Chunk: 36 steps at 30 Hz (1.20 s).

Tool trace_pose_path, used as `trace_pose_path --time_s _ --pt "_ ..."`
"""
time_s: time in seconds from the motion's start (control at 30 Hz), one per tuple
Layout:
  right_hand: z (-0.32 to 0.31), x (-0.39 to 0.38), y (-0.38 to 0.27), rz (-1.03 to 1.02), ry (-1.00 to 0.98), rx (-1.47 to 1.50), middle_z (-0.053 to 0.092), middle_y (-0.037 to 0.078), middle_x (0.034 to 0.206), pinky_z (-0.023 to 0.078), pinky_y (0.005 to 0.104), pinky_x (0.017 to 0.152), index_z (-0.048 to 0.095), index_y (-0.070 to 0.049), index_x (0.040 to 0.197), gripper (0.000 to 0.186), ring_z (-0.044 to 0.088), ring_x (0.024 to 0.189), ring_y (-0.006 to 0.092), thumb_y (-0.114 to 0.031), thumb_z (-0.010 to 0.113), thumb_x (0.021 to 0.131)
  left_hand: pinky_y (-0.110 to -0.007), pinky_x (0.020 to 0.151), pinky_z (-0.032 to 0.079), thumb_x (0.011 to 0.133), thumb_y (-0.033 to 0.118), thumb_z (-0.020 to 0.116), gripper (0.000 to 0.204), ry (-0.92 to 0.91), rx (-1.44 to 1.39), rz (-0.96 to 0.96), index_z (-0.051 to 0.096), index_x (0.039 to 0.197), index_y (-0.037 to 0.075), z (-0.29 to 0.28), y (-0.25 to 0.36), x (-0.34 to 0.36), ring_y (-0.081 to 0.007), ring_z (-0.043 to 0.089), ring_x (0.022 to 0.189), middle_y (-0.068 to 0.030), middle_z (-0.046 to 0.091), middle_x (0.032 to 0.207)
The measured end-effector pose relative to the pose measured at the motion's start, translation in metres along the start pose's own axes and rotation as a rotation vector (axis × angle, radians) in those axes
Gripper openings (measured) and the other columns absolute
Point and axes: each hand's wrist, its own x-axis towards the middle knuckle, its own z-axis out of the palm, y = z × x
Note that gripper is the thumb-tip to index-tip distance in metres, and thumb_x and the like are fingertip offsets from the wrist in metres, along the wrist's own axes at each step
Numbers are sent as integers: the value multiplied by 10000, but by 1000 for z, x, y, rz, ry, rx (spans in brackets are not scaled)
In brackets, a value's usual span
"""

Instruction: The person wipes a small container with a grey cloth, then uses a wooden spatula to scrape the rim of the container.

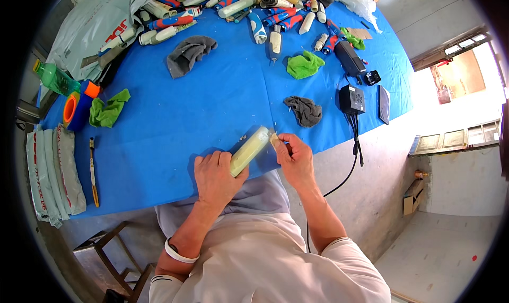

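My left hand (216, 176) is wrapped round the lower end of a pale yellow cylindrical tool body (249, 152). The cylinder tilts up to the right, over the near edge of the blue-covered table. At its upper end, my right hand (295, 161) pinches a small tan scrap (274, 140) between thumb and forefinger; its kind is too small to make out. The scrap is right beside the cylinder's whitish tip, and I cannot tell whether they touch. A crumpled dark grey cloth (304, 111) lies just beyond my right hand.
Many blue-red and cream tool bodies (233, 7) are heaped at the far edge. A green cloth (306, 65), a black fan box (352, 100) with cables and a phone (384, 105) lie right. At left are a brush (93, 170), grey plastic bags (55, 170) and a green bottle (57, 79).
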Motion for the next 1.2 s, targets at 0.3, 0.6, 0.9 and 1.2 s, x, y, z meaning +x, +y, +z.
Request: trace_pose_path --time_s 0.3,0.6,0.9,1.2 --pt "8 -5 4 5 41 74 615 11 717 430 251 573 705 1 1182 246 503 643 56 -160 661 1002 -403 635 360 686 276 810 319 24 13 8 538 729 115 1 1 1 -254 557 585 -49 561 669" --pt "17 -8 8 -56 53 149 557 -52 731 393 210 561 692 11 1245 287 470 635 32 -178 632 1037 -409 651 366 690 279 818 324 -10 9 -10 543 741 114 1 0 0 -258 564 604 -49 566 676" --pt "18 -3 12 -62 105 117 644 11 743 440 235 582 703 22 1217 282 512 653 50 -164 670 1007 -408 657 371 704 283 815 321 -10 17 -6 548 752 112 2 0 0 -259 574 614 -50 577 688" --pt "17 -7 3 -137 84 70 576 -49 743 394 205 572 707 13 1224 266 469 660 21 -143 658 1015 -404 639 363 692 277 804 315 9 9 12 537 731 115 2 0 1 -256 559 583 -47 559 666"
